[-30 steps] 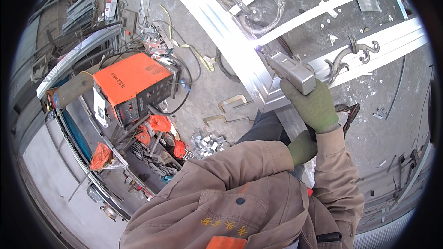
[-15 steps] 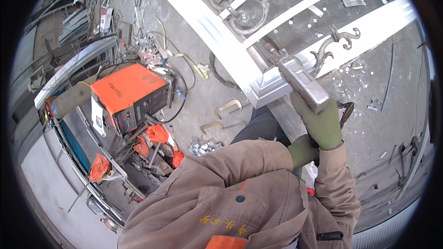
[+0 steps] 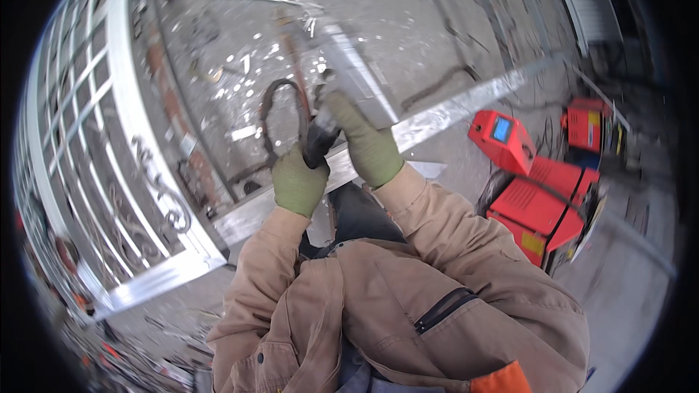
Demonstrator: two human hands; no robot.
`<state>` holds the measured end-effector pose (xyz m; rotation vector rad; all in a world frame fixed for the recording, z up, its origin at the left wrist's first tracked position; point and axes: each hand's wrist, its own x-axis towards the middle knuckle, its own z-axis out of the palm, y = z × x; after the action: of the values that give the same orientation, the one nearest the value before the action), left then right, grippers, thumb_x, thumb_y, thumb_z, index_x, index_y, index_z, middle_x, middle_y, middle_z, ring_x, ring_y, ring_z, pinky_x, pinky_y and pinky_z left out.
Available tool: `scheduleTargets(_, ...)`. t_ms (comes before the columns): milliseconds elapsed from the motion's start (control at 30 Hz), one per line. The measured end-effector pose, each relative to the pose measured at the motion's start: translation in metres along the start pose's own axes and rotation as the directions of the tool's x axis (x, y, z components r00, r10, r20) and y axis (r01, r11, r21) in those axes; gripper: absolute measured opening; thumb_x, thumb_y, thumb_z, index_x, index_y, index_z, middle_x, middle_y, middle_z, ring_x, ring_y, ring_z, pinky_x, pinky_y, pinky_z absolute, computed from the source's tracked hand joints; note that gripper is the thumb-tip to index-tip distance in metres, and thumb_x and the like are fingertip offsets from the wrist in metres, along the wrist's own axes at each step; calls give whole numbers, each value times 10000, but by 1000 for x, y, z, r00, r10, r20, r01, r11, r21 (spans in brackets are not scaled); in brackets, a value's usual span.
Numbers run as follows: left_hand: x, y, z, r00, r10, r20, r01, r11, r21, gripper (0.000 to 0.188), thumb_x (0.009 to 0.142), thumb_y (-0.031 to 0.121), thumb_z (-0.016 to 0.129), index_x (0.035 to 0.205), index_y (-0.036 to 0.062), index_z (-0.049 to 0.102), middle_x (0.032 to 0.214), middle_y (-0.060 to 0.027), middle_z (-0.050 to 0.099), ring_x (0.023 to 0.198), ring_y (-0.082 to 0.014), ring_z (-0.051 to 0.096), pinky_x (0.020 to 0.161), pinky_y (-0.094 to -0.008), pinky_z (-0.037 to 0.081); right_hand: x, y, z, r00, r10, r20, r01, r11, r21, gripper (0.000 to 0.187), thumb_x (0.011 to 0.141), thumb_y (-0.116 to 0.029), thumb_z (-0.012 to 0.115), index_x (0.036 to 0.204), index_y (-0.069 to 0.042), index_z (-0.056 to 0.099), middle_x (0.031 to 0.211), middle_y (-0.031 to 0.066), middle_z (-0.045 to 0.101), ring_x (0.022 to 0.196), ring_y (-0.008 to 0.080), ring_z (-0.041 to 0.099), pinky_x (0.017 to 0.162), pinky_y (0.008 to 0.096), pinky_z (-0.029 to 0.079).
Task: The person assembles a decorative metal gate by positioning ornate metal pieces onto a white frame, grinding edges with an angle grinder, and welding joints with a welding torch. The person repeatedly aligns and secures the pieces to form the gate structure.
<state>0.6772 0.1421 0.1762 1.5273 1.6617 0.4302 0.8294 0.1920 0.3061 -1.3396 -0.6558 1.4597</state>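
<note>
Both my hands wear green gloves and are close together in front of me. My left hand [image 3: 298, 182] is closed round the lower end of a black-handled tool [image 3: 320, 142], whose upper part is blurred. Just to the right, my right hand [image 3: 370, 144] is closed, its fingers by the tool's grey end and against a long silver box-shaped metal piece [image 3: 360, 80]. That piece slants up and away to the left; its far end is smeared. Beneath both hands a long flat metal bar [image 3: 429, 124] runs across. A dark cable loop [image 3: 264, 120] is left of the tool.
A silver metal gate frame [image 3: 120, 51] with bars and scroll ornaments stands at left. Red box-shaped machines [image 3: 542, 207] are at right, one with a small blue screen [image 3: 502, 129]. A rusty bar [image 3: 175, 102] and bright metal scraps [image 3: 244, 133] lie on the floor.
My view has swung to the right; the gate frame now lies at left. The silver piece has left the frame's corner with my right hand. My left hand has come out from behind the right.
</note>
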Motion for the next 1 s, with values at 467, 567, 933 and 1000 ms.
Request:
scheduleTargets(467, -12, 124, 260, 759, 602, 247, -650, 719, 247, 623, 954, 302, 883, 1520, 101, 719, 1582, -155, 719, 1507, -438, 633, 1309, -627, 440, -61, 264, -564, 330, 331, -884, 622, 628, 467, 488, 1080, -563, 825, 1334, -157, 732, 1299, 81, 789, 1293, 313, 750, 1168, 565, 636)
scheduleTargets(567, -28, 101, 278, 786, 531, 316, -609, 750, 257, 550, 943, 301, 890, 1436, 99, 756, 1541, -160, 742, 1446, -437, 672, 1256, -610, 489, -49, 289, -576, 200, 589, -783, 777, 391, 493, 408, 1084, -477, 831, 1344, -179, 730, 1309, 61, 786, 1312, 281, 752, 1128, 542, 667)
scheduleTargets(933, -1, 115, 335, 752, 527, 396, -635, 740, 221, 476, 964, 279, 887, 1390, 91, 786, 1453, -175, 791, 1318, -438, 751, 1156, -572, 581, -39, 362, -602, 318, 699, -640, 602, 373, 706, 419, 1129, -541, 685, 1197, -134, 754, 1213, 75, 791, 1157, 234, 772, 944, 442, 682)
scheduleTargets(1000, 5, 122, 344, 737, 543, 403, -650, 733, 200, 482, 970, 278, 884, 1400, 87, 781, 1461, -173, 785, 1327, -437, 744, 1165, -575, 573, -36, 370, -617, 307, 688, -658, 550, 436, 712, 467, 1127, -575, 647, 1205, -125, 739, 1169, 57, 747, 1090, 237, 724, 927, 423, 617)
